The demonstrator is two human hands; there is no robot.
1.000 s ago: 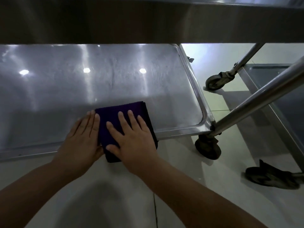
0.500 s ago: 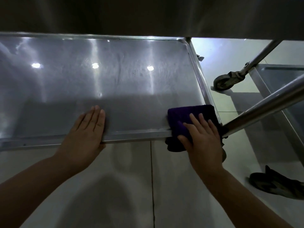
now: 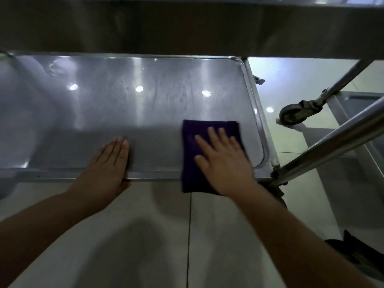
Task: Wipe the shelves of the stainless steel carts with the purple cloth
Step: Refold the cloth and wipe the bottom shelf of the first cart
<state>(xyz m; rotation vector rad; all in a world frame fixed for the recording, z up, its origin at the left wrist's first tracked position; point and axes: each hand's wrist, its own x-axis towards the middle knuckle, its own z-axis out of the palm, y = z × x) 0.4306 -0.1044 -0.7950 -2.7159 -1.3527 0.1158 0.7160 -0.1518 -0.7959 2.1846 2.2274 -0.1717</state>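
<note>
1. Step in hand: wiping the bottom shelf (image 3: 124, 104) of the cart. The right hand (image 3: 224, 163) lies flat on the purple cloth (image 3: 191, 146), fingers straight and spread, pressing it down rather than gripping it.
2. The cloth is a folded rectangle near the shelf's front right corner. Its near end hangs over the front edge and its right side sits just beside the raised right rim.
3. The left hand (image 3: 108, 163) holds nothing. It rests flat across the front edge, fingers together and straight, looks like it's bracing.
4. My guess at the next move: the strip by the front edge is getting covered, but the back of the shelf looks streaky with swirly marks, so the cloth needs pushing toward the back edge and then across to the left. Keep the palm flat so the fold doesn't bunch against the rim.
5. Surface: shiny steel tray with a low lip and rounded corners, ceiling lights reflecting as 3 bright dots. Another shelf (image 3: 187, 26) overhangs right above, so it's a tight reach.
6. Room: pale glossy floor tiles, a caster (image 3: 291, 115) on a slanted leg at the right, a second cart's shelf (image 3: 357, 121) behind it, and something dark (image 3: 357, 254) on the floor at lower right, can't tell what.
</note>
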